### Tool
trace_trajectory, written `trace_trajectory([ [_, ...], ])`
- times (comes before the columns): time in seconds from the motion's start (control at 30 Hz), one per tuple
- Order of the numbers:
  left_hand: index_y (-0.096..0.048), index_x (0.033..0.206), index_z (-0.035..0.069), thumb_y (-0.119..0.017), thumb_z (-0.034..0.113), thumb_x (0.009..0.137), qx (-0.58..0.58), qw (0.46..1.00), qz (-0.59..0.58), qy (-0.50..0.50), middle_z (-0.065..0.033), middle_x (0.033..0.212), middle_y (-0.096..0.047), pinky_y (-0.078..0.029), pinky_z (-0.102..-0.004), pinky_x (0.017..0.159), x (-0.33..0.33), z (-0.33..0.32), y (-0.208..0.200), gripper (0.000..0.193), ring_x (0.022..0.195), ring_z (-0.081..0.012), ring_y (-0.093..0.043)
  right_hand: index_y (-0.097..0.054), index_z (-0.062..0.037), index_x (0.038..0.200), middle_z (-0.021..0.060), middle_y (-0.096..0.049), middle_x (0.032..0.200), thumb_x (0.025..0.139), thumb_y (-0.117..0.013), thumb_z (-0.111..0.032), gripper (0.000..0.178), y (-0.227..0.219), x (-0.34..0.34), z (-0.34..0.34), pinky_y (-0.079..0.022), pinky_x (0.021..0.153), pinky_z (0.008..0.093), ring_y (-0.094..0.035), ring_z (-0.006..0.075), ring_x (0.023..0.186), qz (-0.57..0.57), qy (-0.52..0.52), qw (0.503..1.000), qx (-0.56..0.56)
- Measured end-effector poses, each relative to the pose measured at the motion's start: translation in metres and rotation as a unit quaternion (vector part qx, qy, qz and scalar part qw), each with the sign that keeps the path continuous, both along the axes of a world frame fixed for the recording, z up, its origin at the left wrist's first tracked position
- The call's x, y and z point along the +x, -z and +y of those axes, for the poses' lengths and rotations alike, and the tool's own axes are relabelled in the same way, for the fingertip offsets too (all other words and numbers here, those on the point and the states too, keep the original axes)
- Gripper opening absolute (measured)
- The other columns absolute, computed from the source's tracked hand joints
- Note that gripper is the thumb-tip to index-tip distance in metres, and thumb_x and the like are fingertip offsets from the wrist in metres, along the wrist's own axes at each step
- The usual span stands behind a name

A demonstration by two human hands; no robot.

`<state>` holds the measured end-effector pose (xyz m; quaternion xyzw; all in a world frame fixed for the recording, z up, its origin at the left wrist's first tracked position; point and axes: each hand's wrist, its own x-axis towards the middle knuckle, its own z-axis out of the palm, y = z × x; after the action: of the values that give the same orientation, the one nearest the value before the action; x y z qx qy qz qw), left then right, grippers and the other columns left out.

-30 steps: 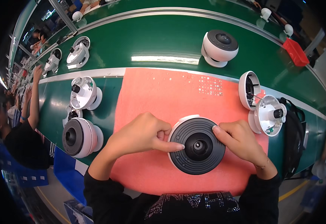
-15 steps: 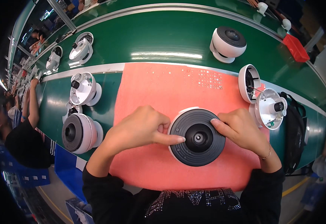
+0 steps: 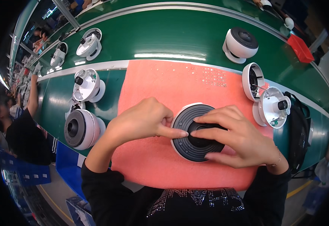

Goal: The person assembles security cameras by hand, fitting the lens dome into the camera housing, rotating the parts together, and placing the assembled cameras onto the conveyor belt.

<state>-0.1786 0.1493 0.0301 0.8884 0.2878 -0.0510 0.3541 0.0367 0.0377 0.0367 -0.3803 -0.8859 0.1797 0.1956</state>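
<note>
A round white camera housing [image 3: 189, 157] with a ridged dark-grey front disc lies face up before me on a pink cloth [image 3: 153, 169]. My left hand [image 3: 149, 120] is closed on its left edge, the thumb pressed on the disc and the other fingers curled by the rim. Over the right side of the disc spreads my right hand [image 3: 234, 137], fingers apart and touching the face, with the thumb low near the rim. That hand hides most of the central lens.
Similar housings stand left [image 3: 79, 130] and far right [image 3: 241, 45]. Opened white units sit left [image 3: 87, 86] and right [image 3: 273, 107]. Small clear round pieces [image 3: 214, 77] lie on the cloth's far part. A black bag [image 3: 298, 132] and red bin [image 3: 300, 49] are right; a co-worker [image 3: 27, 135] is left.
My right hand has moved from the disc's right edge to the left across its face, with its fingers now spread over the lens. The left hand keeps its hold.
</note>
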Motion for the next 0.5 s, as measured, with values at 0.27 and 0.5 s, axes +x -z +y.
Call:
trace_trajectory([
  [0.27, -0.057, 0.104, -0.005, -0.064, 0.045, 0.076, -0.244, 0.963, -0.077, -0.087, -0.0170, 0.090, -0.061, -0.047, -0.0305, 0.074, 0.000, -0.015, 0.043, 0.058, 0.085, -0.0231, -0.060, -0.043, 0.0011, 0.117, 0.0153, -0.053, 0.111, 0.086, -0.056, -0.033, 0.048, 0.051, 0.008, -0.001, -0.042, 0.087, 0.0328, -0.055, 0.0221, 0.099, 0.296, 0.231, 0.850, -0.369],
  [0.5, -0.032, 0.131, -0.007, -0.075, 0.022, 0.065, -0.053, 0.943, -0.306, -0.123, -0.0200, 0.104, -0.059, -0.053, -0.0321, 0.073, 0.003, -0.049, 0.017, 0.083, 0.092, -0.0246, -0.062, -0.038, 0.0000, 0.111, 0.0169, -0.057, 0.099, 0.068, -0.076, -0.031, 0.065, 0.024, -0.006, 0.004, -0.044, 0.084, 0.0331, -0.057, 0.0229, 0.096, 0.329, 0.224, 0.899, -0.183],
])
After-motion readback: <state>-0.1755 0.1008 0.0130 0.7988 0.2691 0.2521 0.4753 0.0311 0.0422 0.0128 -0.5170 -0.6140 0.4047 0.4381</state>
